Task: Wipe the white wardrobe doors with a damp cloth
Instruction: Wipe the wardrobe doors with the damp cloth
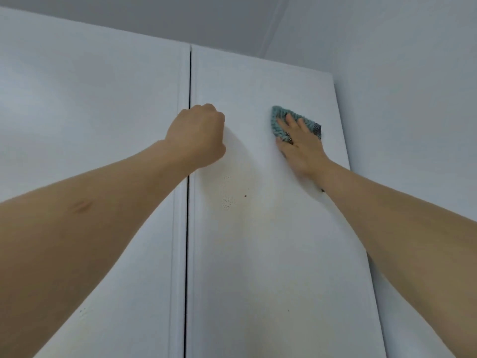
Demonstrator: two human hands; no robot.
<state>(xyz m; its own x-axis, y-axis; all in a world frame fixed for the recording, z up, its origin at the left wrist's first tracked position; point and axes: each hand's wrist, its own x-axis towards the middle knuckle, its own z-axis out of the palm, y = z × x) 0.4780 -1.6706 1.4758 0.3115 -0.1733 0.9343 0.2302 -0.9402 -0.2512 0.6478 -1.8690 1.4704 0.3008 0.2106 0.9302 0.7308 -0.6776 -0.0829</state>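
Observation:
Two tall white wardrobe doors fill the view, the left door [90, 120] and the right door [258, 254], split by a dark vertical gap. My right hand [300, 147] presses a teal knitted cloth [280, 117] flat against the upper right door with straight fingers. My left hand [198, 136] is curled into a fist against the right door's inner edge beside the gap; nothing shows in it. Small droplets and a dark speck [245, 195] sit on the right door below my left hand.
The ceiling [232, 19] runs just above the door tops. A plain white wall [413, 125] stands directly to the right of the wardrobe's right edge.

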